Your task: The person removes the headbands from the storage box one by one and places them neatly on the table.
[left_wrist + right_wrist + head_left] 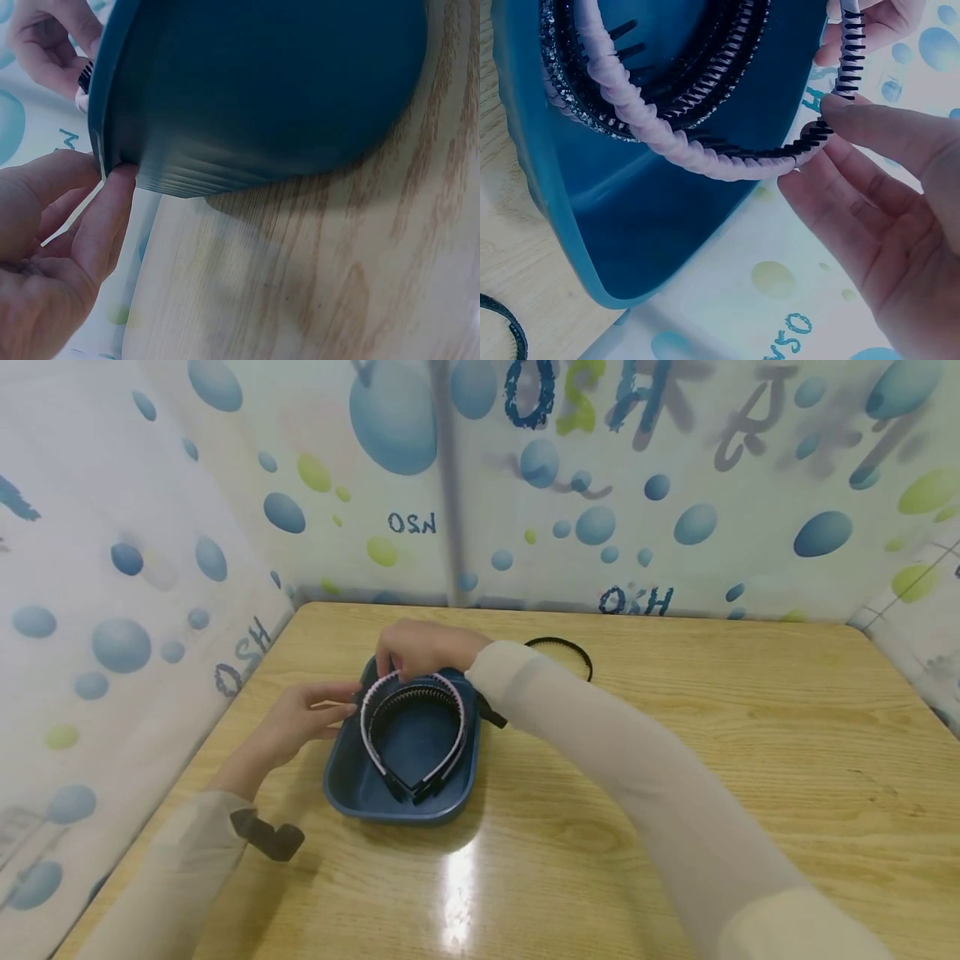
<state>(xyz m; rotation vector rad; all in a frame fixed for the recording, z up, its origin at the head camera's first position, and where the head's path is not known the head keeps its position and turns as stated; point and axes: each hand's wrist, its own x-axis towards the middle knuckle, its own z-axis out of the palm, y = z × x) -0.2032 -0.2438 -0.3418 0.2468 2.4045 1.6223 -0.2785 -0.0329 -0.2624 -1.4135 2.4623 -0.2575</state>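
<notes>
Basically, everything is backed by a pale wall covering [637, 560], printed with blue and green bubbles and mirrored lettering. Most of the lower view is taken up by the wood-grain counter [750, 735], where a bright patch of light is reflected near the front. Across it two long, light sleeves [637, 777] are stretched. A dark blue bin [390, 817] is set on the left part of the counter, and it's loaded with hair stuff. A pale pink wrapped headband [705, 161] is held at its curved top by the bin's far end, tips pointed toward the near end; whether the tips are touching the bottom can't really be told. Dark headbands [562, 97], at least one covered in glitter, are nested inside its loop, though the exact count is hidden by the overlap. Another black headband [588, 660] is left on the counter right of the bin, partly covered by the right sleeve. As for the fingers, the pink band is pinched by the right hand [420, 647], thumb on the toothed inner side, while the bin's rim is pinched by the left hand [303, 718]. Smallest of all, a dark fitting [273, 839] is seen at the left wrist.
</notes>
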